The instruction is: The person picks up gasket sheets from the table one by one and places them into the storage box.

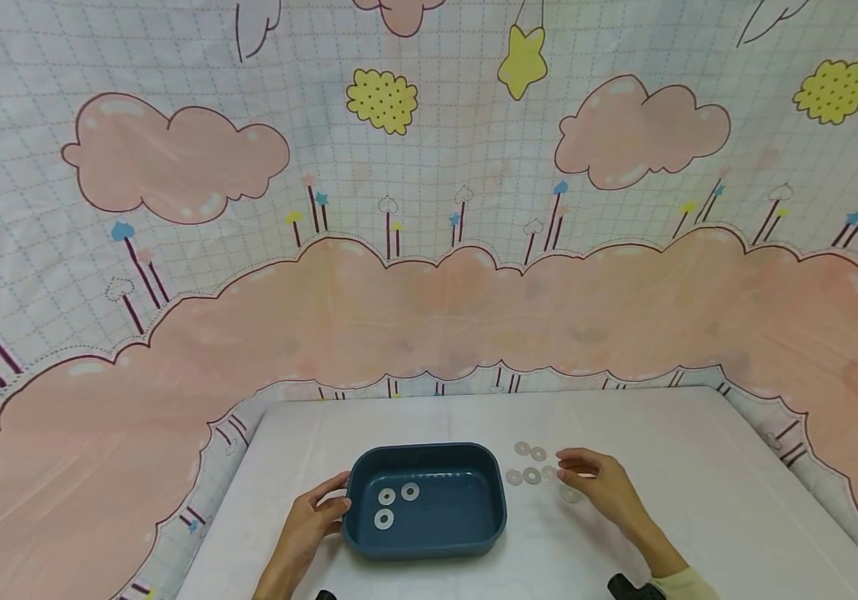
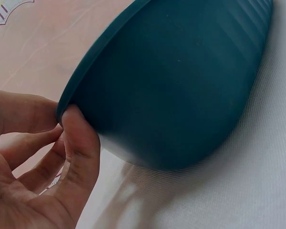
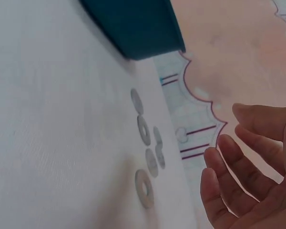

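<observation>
- The loose washers (image 1: pixel 532 476) lay on the tabletop (image 1: pixel 699 500) just left of my right hand (image 1: pixel 597 483), at its fingertips, right of the blue tray (image 1: pixel 429 533).
- My right hand was the nearer one; it hovered open, fingers relaxed, holding nothing.
- My left hand (image 1: pixel 316 517) gripped the tray's left rim, thumb on the wall.
- Three washers in the tray (image 1: pixel 397 502) lay toward its left.
- I could read no writing anywhere.

The left hand (image 1: pixel 313 518) lies low at the left, thumb (image 2: pixel 81 143) and fingers curled in a pinch — the forearm runs down out of view. The right hand (image 1: pixel 599 483) reaches forward, fingers (image 3: pixel 238 164) loosely extended and apart — holding nothing.
</observation>
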Tool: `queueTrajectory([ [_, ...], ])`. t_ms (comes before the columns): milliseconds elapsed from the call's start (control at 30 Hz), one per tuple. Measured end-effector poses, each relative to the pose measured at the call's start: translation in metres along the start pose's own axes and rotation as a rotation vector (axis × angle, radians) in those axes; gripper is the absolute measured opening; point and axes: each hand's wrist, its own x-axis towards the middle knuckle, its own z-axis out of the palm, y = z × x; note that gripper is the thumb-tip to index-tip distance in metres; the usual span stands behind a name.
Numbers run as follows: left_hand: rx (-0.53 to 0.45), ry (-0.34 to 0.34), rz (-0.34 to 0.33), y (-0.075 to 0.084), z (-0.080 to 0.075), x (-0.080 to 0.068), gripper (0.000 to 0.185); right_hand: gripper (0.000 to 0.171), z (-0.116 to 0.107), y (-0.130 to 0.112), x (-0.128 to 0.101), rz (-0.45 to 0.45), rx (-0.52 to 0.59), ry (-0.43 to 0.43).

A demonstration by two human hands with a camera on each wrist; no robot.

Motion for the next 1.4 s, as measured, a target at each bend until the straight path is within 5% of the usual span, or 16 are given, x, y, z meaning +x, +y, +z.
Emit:
queueTrajectory([
  [233, -0.002, -0.001, 0.000, 0.001, 0.000, -0.001, 0.052, 0.033, -0.004, 0.015, 0.001, -0.062, -0.090, 0.010],
  [567, 0.003, -0.008, -0.002, 0.002, 0.000, -0.001, 0.050, 0.036, -0.007, 0.034, 0.004, -0.017, -0.111, -0.027],
  [1400, 0.006, 0.002, 0.001, 0.000, 0.001, -0.001, 0.050, 0.034, -0.007, 0.058, 0.006, -0.061, -0.248, -0.081],
])
